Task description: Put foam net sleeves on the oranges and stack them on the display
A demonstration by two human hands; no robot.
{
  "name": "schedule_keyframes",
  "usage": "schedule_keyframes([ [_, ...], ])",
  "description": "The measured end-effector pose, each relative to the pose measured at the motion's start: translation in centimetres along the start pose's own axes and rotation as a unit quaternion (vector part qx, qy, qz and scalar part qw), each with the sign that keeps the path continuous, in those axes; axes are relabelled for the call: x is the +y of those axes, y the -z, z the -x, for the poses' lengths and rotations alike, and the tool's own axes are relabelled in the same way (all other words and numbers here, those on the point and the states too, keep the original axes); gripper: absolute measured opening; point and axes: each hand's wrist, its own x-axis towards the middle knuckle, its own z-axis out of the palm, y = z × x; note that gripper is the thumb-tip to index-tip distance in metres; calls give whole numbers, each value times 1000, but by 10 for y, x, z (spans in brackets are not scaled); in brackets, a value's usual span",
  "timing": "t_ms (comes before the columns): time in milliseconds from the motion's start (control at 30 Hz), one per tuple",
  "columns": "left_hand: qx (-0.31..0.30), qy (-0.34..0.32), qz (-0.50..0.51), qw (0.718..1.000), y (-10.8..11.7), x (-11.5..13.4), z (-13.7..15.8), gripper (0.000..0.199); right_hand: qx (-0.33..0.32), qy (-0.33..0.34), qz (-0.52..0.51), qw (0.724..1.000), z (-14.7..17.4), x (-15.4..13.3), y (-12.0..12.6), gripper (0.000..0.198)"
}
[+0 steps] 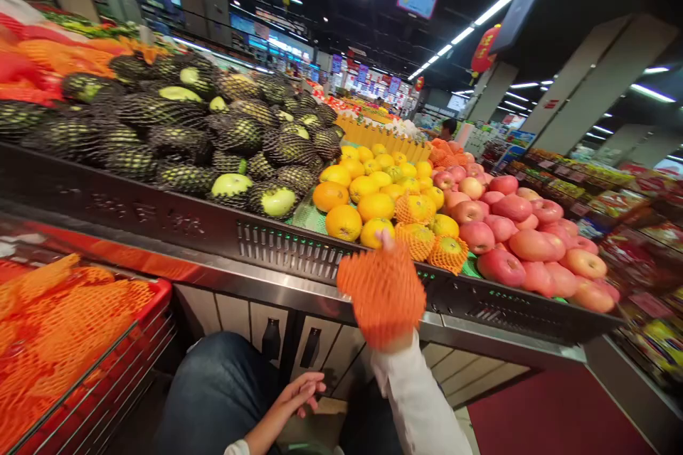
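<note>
Over my right hand (392,341) is pulled an orange foam fruit net (378,288), which hides most of the fingers. Only blurred fingertips stick out at its far end, against or just in front of a yellow-orange citrus fruit (376,231) at the front of the pile. Whether they touch it I cannot tell. Several fruits there, such as the front one (448,254), sit in orange foam nets; others are bare. My left hand (299,396) hangs low between my knees, fingers stretched out, holding nothing.
Melons (235,131) in black nets fill the left of the display, pink-red apples (533,242) the right. A black slatted rim (288,245) runs along the front. At lower left stands a red cart (160,295) heaped with orange foam nets (80,341).
</note>
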Motion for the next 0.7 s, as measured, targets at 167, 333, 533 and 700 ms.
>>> schedule_keyframes([
  [167,-26,-170,156,973,7,71,62,68,-256,104,-85,957,89,-48,-20,71],
  [333,85,-206,39,974,28,124,88,54,-283,170,-142,933,146,-67,-54,69],
  [533,44,-169,-71,982,33,138,97,53,-251,186,-140,940,172,-60,-59,77],
  [700,76,-208,-319,922,43,150,100,30,-294,130,-211,923,204,-44,-44,67],
])
